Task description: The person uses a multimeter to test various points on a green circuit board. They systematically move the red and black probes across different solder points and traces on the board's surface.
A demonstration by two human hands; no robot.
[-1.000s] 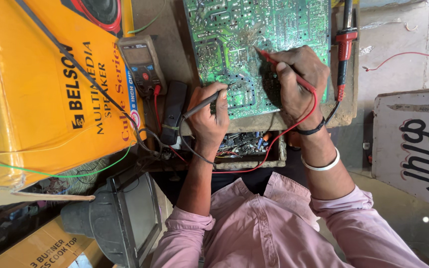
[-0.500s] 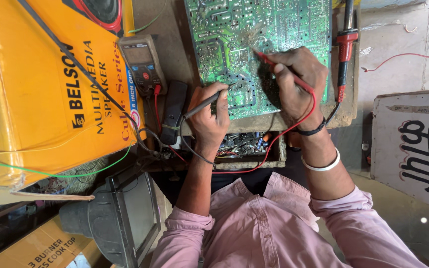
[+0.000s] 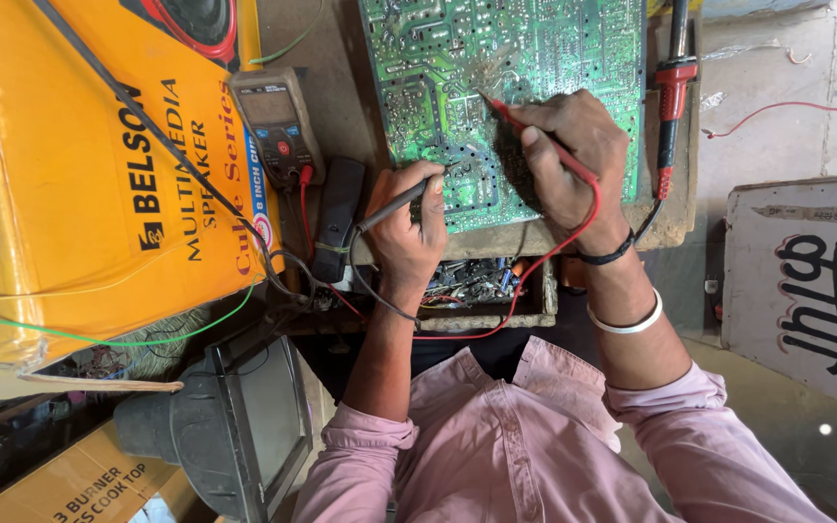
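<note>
The person's left hand [image 3: 407,225] is closed around a black test probe [image 3: 394,204], its grip clamped on the shaft, with the tip resting at the lower left edge of a green circuit board [image 3: 535,48]. The right hand [image 3: 566,155] is closed the same way on a red test probe [image 3: 535,136], whose point touches the board's solder side near the middle, toward 10 o'clock from the knuckles. The board lies flat on a worn wooden surface [image 3: 675,223] and fills the top centre of the view, at 12 o'clock from both hands.

A red lead [image 3: 535,261] loops from the right hand down under the wrist and runs left toward a handheld multimeter [image 3: 275,124], which lies at 10 o'clock from the left hand, beside a black rectangular case [image 3: 338,208]. The meter leans against a large yellow cardboard speaker box [image 3: 79,194] at 9 o'clock.

At 2 o'clock from the right hand, a soldering iron with a red and black handle [image 3: 672,92] lies along the board's right edge. Below the surface's front edge, between the two forearms, an open tray of small parts [image 3: 477,281] shows. The right wrist carries a black band and a white bangle [image 3: 627,320]. A small old television set [image 3: 244,416] sits at 7 o'clock.
</note>
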